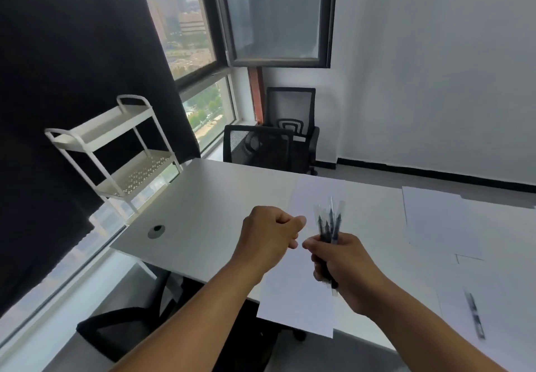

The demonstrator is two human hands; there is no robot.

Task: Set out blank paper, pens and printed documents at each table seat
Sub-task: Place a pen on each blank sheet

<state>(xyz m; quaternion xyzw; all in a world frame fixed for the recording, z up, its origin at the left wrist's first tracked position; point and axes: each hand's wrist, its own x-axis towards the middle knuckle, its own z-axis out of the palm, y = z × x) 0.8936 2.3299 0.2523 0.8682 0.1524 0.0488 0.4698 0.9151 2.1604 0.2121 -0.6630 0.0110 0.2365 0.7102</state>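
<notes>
Right hand (345, 261) grips the bundle of black wrapped pens (329, 223) — left hand (269, 236), curled empty beside it, should pinch one tip and draw straight out.

The right hand (345, 264) grips a bunch of pens (329, 223), tips up, over a blank sheet (301, 299) on the white table (203, 206). The left hand (269, 235) hangs curled just beside it. More sheets (438, 221) and one pen (475, 316) lie to the right.
</notes>
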